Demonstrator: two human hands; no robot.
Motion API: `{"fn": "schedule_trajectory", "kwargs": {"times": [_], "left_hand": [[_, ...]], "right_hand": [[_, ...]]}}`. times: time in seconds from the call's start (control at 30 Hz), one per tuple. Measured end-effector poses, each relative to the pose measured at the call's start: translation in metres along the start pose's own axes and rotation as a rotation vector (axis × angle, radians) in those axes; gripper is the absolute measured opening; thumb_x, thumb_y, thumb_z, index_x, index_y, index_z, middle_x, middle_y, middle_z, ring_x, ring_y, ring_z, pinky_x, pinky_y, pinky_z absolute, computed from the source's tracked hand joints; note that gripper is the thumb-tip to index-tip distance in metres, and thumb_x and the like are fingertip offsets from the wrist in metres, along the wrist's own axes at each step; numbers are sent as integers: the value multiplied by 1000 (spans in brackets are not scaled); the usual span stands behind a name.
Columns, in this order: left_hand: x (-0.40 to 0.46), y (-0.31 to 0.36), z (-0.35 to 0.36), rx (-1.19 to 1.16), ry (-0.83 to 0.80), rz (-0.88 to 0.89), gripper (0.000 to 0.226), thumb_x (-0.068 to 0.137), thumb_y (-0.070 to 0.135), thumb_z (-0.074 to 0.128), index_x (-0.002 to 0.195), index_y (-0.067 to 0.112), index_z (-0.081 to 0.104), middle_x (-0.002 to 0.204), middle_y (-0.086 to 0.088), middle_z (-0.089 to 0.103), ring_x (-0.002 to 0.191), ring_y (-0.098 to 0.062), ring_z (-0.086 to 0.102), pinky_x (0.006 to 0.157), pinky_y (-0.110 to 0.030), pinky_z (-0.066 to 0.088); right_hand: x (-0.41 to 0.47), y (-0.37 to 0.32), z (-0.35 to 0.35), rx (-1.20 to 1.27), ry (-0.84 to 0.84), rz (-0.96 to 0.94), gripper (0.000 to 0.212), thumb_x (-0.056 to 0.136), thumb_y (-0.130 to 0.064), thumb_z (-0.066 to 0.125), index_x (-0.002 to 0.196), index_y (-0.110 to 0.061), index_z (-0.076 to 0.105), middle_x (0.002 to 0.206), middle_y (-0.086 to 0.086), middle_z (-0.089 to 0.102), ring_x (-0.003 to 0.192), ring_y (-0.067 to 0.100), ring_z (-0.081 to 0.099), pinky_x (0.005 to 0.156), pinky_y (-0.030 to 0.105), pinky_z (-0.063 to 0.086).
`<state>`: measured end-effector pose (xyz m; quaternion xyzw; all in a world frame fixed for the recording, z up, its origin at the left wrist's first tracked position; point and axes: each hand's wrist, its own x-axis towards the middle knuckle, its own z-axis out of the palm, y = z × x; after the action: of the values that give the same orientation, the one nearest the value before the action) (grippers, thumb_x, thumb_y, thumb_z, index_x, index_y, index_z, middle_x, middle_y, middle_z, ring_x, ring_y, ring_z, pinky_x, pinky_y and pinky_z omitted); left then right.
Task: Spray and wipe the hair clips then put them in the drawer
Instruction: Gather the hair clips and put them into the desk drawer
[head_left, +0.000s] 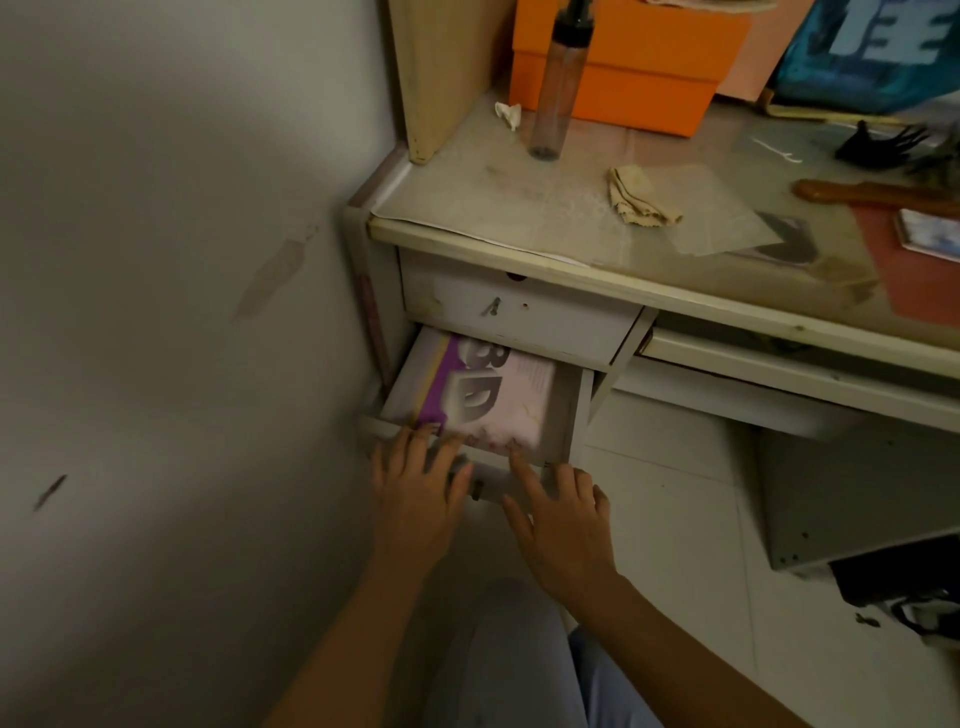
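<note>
The second drawer (569, 415) of the desk stands pulled out, with a purple and pink book (488, 395) lying inside. My left hand (415, 480) and my right hand (563, 514) both rest with straight fingers on the drawer's front edge, fingertips reaching over the book. On the desktop a tall spray bottle (556, 88) stands upright at the back left. A crumpled beige cloth (636, 197) lies in front of it. A black claw hair clip (878, 145) lies at the far right of the desktop.
The wall (156, 312) runs close along the drawer's left side. An orange box (639, 67) stands behind the bottle, with a small white wad (509, 113) beside it. A brown comb handle (872, 193) and a card (930, 234) lie at right. The top drawer (514, 312) is closed.
</note>
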<state>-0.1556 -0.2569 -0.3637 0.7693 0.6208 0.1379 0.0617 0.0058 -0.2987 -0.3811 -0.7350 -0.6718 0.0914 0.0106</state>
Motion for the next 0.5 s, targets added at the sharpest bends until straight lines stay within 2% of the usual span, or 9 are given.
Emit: {"fn": "schedule_trajectory", "kwargs": {"times": [0.1, 0.5], "left_hand": [[-4, -1, -1, -14, -27, -13, 53, 89, 42, 32, 114, 13, 69, 121, -17, 63, 115, -38, 58, 100, -58, 38], [-3, 2, -4, -36, -67, -20, 56, 88, 43, 30, 117, 13, 67, 123, -18, 62, 116, -39, 57, 98, -58, 38]], "right_hand": [[-3, -1, 1, 9, 12, -4, 57, 98, -56, 19, 151, -38, 11, 135, 4, 39, 125, 22, 35, 104, 37, 30], [0, 0, 2, 15, 11, 2, 52, 98, -56, 20, 147, -38, 19, 133, 2, 40, 122, 21, 36, 101, 38, 29]]}}
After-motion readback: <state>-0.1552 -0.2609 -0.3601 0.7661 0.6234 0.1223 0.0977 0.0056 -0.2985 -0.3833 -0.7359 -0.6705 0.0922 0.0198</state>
